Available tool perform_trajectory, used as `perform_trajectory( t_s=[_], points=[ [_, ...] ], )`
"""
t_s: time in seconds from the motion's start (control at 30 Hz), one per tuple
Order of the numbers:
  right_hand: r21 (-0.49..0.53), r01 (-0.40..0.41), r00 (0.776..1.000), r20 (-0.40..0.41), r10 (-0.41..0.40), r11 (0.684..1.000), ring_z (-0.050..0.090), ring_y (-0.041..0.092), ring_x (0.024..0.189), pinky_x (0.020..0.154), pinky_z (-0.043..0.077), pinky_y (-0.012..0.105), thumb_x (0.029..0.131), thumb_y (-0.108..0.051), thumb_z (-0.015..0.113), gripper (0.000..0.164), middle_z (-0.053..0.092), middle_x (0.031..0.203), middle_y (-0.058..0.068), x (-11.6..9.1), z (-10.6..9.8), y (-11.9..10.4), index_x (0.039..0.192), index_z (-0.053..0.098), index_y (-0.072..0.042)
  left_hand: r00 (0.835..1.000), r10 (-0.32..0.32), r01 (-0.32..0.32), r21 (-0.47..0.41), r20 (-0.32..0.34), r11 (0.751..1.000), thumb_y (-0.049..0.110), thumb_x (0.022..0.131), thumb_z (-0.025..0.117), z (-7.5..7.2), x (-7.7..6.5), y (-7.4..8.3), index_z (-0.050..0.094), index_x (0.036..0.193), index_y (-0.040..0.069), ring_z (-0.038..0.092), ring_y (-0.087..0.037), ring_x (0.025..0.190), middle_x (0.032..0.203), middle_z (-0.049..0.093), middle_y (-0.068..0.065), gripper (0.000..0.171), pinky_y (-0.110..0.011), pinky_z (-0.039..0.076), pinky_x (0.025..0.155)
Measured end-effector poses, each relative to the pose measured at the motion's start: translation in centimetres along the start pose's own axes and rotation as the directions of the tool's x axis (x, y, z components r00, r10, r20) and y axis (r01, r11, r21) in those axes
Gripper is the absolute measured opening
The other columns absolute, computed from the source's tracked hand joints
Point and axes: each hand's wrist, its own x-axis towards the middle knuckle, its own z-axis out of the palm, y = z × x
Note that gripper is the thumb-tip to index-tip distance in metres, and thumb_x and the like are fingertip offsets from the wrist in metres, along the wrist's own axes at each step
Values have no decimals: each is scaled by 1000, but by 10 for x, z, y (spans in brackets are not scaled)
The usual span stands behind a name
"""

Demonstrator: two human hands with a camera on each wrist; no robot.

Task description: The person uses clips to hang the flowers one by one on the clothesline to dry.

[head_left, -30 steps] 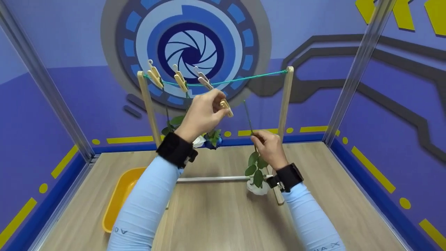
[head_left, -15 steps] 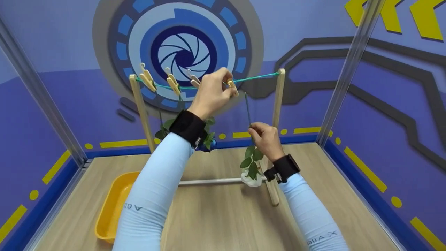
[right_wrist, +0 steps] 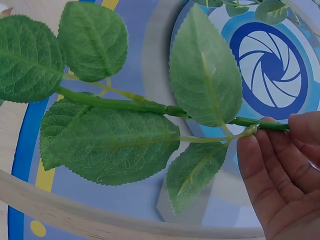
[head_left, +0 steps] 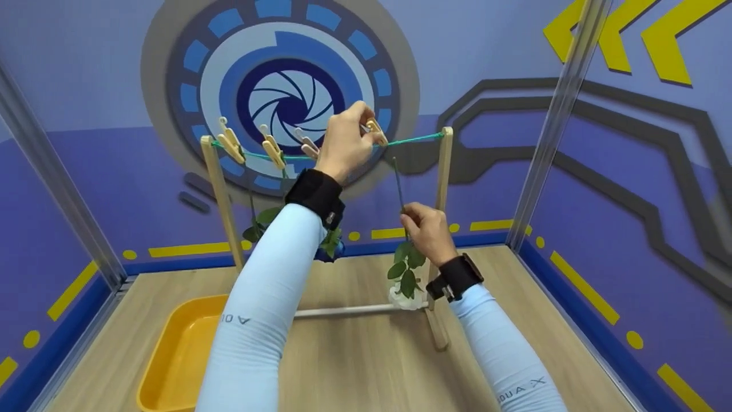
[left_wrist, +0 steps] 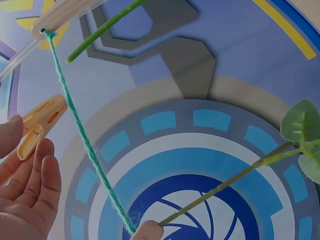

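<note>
My left hand (head_left: 346, 140) pinches a yellowish clothespin (head_left: 377, 131) right at the green cord (head_left: 414, 139). In the left wrist view the clothespin (left_wrist: 42, 122) lies between thumb and fingers, just beside the cord (left_wrist: 86, 137). Lower and to the right, my right hand (head_left: 426, 232) pinches the stem (head_left: 398, 183) of an artificial white rose, its bloom (head_left: 406, 297) hanging down. The stem's tip is a little below the cord. The right wrist view shows thumb and fingertips on the green stem (right_wrist: 255, 123), next to its leaves (right_wrist: 205, 70).
The cord spans two wooden posts (head_left: 444, 177) joined low down by a pale bar (head_left: 349, 311). Several clothespins (head_left: 273, 150) on its left part hold hanging flowers, including a blue one (head_left: 331, 250). A yellow tray (head_left: 154, 366) stands at left on the table.
My left hand has risen with the clothespin from below the cord to its height. The right hand has brought the rose's stem tip closer to the cord. The head view has tilted upward.
</note>
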Motion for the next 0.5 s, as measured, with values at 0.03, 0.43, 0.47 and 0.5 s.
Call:
perform_trajectory(
  t_s=[0.03, 0.43, 0.47, 0.5],
  points=[
    [-5, 2, 1000, 0, -2, 1000, 63, 20, 68, 63, 50, 30, 97, -2, 69, 5, 72, 82, 12, 1, 1, 1, 97, 74, 1, 1000, -11, 11, 4, 3, 1000, 10, 100, 69, 0, 2, 0, 62, 121, 0, 69, -25, 97, 113, 72, -15, 25, -33, 54, 86],
    [-31, 23, 996, -80, -26, 999, 62, 22, 66, 62, 48, 32, 95, 0, 69, 5, 71, 79, 13, 13, 5, -1, 95, 73, 2, 996, -83, 83, 3, -7, 997, 4, 97, 70, 3, 15, 0, 68, 116, 1, 69, -27, 100, 109, 73, -15, 19, -35, 53, 88],
    [-32, 27, 996, -85, -29, 999, 62, 22, 65, 61, 48, 32, 95, 0, 69, 4, 71, 78, 13, 13, 5, -1, 94, 73, 1, 996, -82, 82, -7, -20, 997, 3, 97, 70, 3, 15, 0, 68, 114, 0, 68, -27, 99, 109, 73, -16, 18, -35, 53, 88],
    [-32, 26, 996, -87, -29, 999, 62, 22, 65, 62, 48, 32, 95, 0, 69, 5, 71, 78, 13, 13, 5, -1, 95, 73, 1, 996, -83, 82, -20, -37, 996, 2, 96, 70, 4, 15, -1, 69, 113, 0, 68, -28, 98, 107, 73, -16, 17, -35, 53, 88]
  ],
)
